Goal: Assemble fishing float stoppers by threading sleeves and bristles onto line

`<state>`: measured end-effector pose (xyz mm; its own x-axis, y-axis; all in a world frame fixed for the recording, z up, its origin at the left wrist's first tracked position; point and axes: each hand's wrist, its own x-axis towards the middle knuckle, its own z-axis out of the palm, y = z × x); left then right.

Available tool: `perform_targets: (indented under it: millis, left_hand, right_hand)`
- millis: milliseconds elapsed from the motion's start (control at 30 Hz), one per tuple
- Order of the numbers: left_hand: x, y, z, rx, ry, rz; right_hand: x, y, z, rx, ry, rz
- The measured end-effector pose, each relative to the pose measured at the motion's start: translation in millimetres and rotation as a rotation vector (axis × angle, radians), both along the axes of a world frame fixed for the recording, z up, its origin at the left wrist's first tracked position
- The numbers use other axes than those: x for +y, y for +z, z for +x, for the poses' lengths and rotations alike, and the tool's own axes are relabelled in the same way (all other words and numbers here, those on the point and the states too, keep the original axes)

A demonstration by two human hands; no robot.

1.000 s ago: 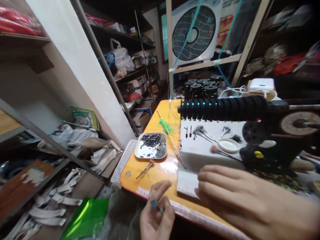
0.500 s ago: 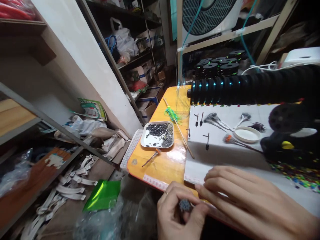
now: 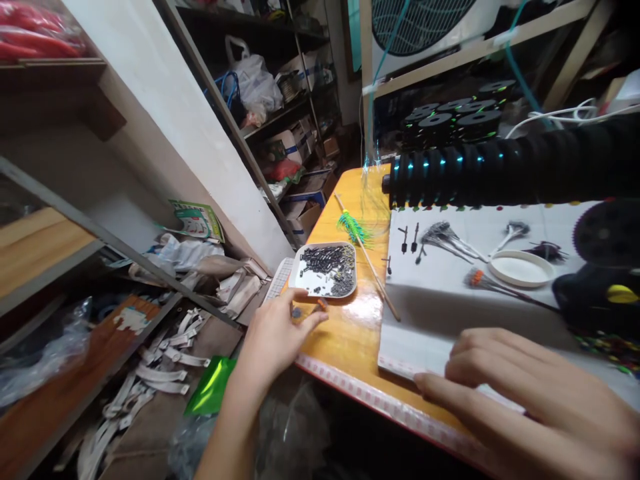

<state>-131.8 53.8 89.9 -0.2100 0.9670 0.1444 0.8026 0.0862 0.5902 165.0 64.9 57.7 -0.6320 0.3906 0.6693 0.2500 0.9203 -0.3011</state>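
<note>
Small grey tuft: between thumb and forefinger of the left hand, over the table at its near left corner. Left fingers: thumb and forefinger tips spread apart; cannot tell whether the others grip the tuft's stem or whether it lies loose. An orange-tipped bundle shows just beyond the thumb, partly hidden by it.

Just past the hand, a white tray with many small black pieces and finer grey bits at its right side. Forefinger tip at the near rim; contact not clear. Right of the tray, a thin stick lies slantwise, green tinsel near its far end.

Right hand: palm down at the near edge of a white sheet, fingers loosely bent; underside hidden, so cannot tell if anything is held. On the sheet: small black fittings, grey-headed bundles, a second orange-tipped bundle, a shallow round dish. A black ribbed roller runs above the sheet's far side; stacked black discs behind it, then a fan.

Left, below table height: green foil, pale curved strips.
</note>
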Motion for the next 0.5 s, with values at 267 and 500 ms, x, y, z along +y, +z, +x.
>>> perform_targets:
  millis: [267,500]
  left_hand:
    - [-16,-12.1,27,-0.168,-0.141,0.011]
    - [-46,-28.1,109,-1.065,-0.095,0.070]
  right_hand:
    - [-4,-5.6,-12,0.027,-0.074,-0.110]
    - [-3,4.6,-12,0.197,-0.109,-0.104]
